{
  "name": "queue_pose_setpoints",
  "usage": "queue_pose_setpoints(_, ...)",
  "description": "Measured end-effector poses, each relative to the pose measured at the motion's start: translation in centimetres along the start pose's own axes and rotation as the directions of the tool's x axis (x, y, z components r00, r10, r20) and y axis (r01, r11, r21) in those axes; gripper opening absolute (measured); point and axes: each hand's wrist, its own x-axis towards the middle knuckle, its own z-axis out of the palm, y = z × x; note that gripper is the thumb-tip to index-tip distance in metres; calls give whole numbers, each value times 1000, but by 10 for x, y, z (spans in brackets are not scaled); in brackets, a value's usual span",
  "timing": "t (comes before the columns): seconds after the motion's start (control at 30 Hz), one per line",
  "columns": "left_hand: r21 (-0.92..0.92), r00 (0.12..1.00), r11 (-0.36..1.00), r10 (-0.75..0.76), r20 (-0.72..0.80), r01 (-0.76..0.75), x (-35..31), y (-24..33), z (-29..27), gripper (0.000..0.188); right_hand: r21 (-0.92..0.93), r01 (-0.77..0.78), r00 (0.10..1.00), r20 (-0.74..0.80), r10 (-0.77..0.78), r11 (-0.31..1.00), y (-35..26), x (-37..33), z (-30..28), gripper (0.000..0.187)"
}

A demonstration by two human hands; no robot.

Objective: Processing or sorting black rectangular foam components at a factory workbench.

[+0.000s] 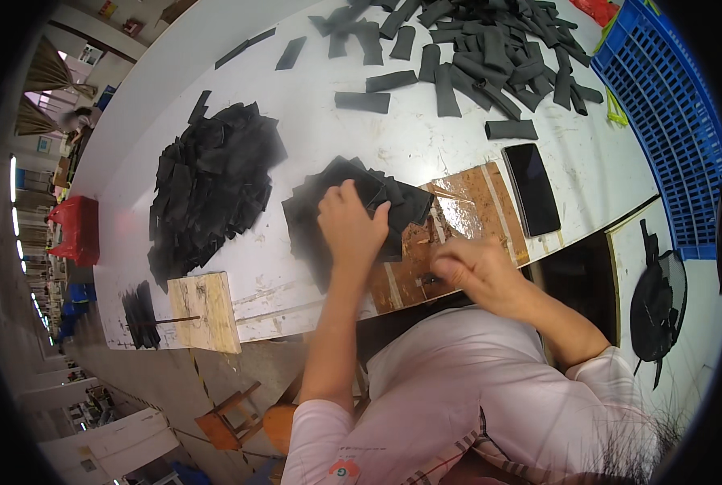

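My left hand (351, 225) lies on a pile of flat black fabric pieces (304, 222) at the middle of the table. Its thumb is spread away from the fingers, and I see nothing gripped in it. To the right, my right hand (481, 273) is curled closed above the brown taped board (490, 198) near the table's front edge. It is slightly blurred, and whatever it may hold is hidden. The board sits right beside the pile, which overlaps its left part.
A larger heap of black pieces (211, 186) lies to the left, near a wooden block (207, 311) with a thin rod. Many dark tubular pieces (490, 61) cover the far side. A phone (531, 190) and a blue plastic basket (660, 105) are at the right.
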Motion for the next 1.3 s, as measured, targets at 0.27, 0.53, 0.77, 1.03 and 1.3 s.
queue_pose_setpoints(0.27,6,1000,1000,-3,10,3,-1,-28,11,6,42,-188,972,150,180,981,-2,-4,15,22)
queue_pose_setpoints(0.53,-374,929,854,362,-75,-363,-37,-17,-80,16,768,-571,787,409,462,292,27,34,66,31)
queue_pose_setpoints(0.77,-922,881,279,-459,118,269,-89,1,-85,34,905,-425,824,396,406,-20,25,42,83,19)
queue_pose_setpoints(1.03,-900,787,-191,-437,435,391,-93,-3,-78,21,906,-424,817,374,439,18,26,41,85,15)
queue_pose_setpoints(1.3,-905,774,-58,-498,391,421,-90,3,-74,14,264,-651,758,283,588,712,26,38,73,22)
